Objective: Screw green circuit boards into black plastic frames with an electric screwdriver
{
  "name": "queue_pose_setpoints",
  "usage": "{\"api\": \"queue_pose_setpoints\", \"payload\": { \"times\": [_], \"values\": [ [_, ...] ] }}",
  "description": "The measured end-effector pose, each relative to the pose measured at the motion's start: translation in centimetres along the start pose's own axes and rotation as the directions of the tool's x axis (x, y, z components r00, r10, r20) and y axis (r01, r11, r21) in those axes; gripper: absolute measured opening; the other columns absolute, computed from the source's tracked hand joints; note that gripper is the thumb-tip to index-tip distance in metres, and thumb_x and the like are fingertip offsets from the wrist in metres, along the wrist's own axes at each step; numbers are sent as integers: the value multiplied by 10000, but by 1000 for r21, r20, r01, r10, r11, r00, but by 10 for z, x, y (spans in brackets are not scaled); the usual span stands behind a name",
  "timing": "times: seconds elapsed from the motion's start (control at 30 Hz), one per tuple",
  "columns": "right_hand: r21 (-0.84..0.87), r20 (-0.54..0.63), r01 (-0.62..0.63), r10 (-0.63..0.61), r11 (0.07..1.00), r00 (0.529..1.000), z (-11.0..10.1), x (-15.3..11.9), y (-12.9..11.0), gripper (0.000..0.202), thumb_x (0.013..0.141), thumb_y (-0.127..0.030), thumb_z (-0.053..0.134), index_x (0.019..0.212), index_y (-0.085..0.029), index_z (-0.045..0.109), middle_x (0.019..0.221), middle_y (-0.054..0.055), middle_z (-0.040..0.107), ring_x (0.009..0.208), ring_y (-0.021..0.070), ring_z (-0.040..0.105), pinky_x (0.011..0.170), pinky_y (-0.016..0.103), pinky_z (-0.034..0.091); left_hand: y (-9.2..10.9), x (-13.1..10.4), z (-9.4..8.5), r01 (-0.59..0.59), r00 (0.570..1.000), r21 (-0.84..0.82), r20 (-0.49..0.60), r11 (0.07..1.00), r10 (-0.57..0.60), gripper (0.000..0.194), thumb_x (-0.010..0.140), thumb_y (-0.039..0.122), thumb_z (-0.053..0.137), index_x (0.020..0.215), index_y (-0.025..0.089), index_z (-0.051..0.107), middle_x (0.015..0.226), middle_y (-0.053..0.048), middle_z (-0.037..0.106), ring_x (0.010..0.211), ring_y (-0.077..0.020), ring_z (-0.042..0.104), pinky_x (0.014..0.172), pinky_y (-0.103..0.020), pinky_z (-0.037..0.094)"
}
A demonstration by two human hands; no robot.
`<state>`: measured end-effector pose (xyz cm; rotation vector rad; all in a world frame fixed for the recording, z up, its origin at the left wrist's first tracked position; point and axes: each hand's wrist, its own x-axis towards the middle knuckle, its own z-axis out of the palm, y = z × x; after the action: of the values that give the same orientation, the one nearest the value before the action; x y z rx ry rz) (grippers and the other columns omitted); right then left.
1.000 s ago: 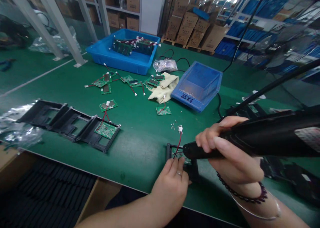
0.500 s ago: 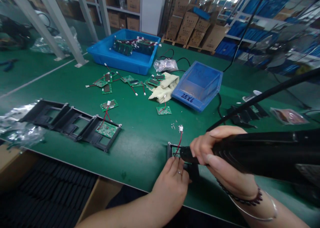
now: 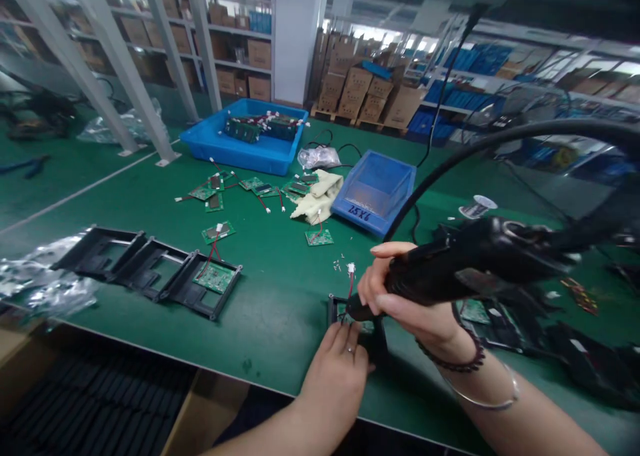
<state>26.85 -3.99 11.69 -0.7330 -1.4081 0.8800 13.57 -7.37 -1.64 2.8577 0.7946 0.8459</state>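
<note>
My right hand (image 3: 400, 286) is wrapped round a black electric screwdriver (image 3: 450, 263), whose nose points down and left. The tip reaches a small black plastic frame (image 3: 382, 341) at the bench's near edge; whether it touches a screw is hidden. Inside that frame lies a green circuit board (image 3: 369, 325), and its red lead ends in a white connector (image 3: 351, 268) beyond the frame's far side. My left hand (image 3: 337, 369) presses its closed fingers on the frame beside the tip, covering the near part. Several loose screws (image 3: 337, 265) are scattered just behind the frame.
Joined black frames (image 3: 145, 269), one with a board, stand left beside clear plastic bags (image 3: 45, 276). Several boards, a cloth (image 3: 320, 193), a blue "25X6" bin (image 3: 375, 189) and a blue tray (image 3: 240, 156) lie behind. A thick cable (image 3: 500, 133) arches at right.
The head view has tilted up. The screwdriver's rear end has risen and swung back, uncovering boards and black parts at right. Both hands remain at the frame.
</note>
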Motion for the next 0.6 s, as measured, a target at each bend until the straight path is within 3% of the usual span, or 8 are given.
{"api": "queue_pose_setpoints", "payload": {
  "times": [0.07, 0.1, 0.17, 0.23, 0.27, 0.47, 0.6],
  "values": [
    [40, -156, 59, -52, 997, 986, -9, 11, -7, 319, 801, -234, 696, 1109, -262, 615, 595, -69, 562, 461, 117, 500, 495, 274, 474, -1, -2, -2, -3, 1000, -27, -8, 1000, 2, 181, 925, 281, 663, 967, 107, 640, 1223, -166, 693, 1150, -246, 653, 1010, -397, 534],
    [36, -276, 105, -91, 994, 957, -14, 16, -10, 302, 773, -231, 695, 1065, -258, 622, 578, -74, 558, 454, 114, 492, 504, 274, 475, -2, -3, -2, -7, 1000, -41, -22, 999, 6, 166, 931, 273, 653, 975, 114, 632, 1240, -161, 685, 1164, -243, 646, 1017, -400, 532],
    [-48, -499, 191, -189, 980, 846, -24, 27, -11, 296, 715, -212, 685, 999, -262, 620, 552, -87, 552, 449, 113, 489, 532, 279, 482, -3, -4, -2, -11, 997, -62, -76, 998, 6, 128, 948, 248, 617, 972, 122, 623, 1243, -153, 684, 1170, -240, 644, 1019, -403, 534],
    [-171, -590, 219, -278, 961, 758, -33, 37, -1, 308, 687, -199, 683, 980, -262, 612, 548, -96, 563, 459, 121, 511, 560, 292, 489, -4, -3, -2, -12, 989, -79, -146, 997, 0, 121, 968, 232, 569, 978, 124, 622, 1211, -143, 700, 1140, -235, 660, 1002, -396, 547],
    [-212, -595, 214, -300, 954, 745, -36, 40, 8, 317, 683, -197, 693, 984, -255, 613, 553, -95, 577, 465, 128, 528, 567, 300, 491, -4, -3, -1, -15, 983, -88, -185, 996, -2, 132, 980, 228, 540, 982, 125, 624, 1184, -135, 712, 1115, -230, 671, 988, -390, 557],
    [-254, -556, 150, -271, 955, 786, -47, 46, 68, 336, 720, -214, 754, 1026, -207, 616, 590, -76, 635, 492, 153, 585, 573, 318, 496, -8, 2, 7, -46, 929, -126, -370, 991, -4, 274, 1022, 212, 389, 902, 154, 629, 1042, -93, 758, 946, -201, 723, 884, -345, 603],
    [-228, -552, 140, -246, 964, 797, -46, 44, 73, 370, 727, -217, 755, 1065, -200, 606, 604, -70, 635, 495, 161, 587, 569, 323, 488, -9, 4, 2, -93, 900, -156, -435, 983, 16, 291, 1021, 230, 397, 853, 171, 627, 994, -70, 767, 893, -187, 728, 858, -324, 606]
  ]
}}
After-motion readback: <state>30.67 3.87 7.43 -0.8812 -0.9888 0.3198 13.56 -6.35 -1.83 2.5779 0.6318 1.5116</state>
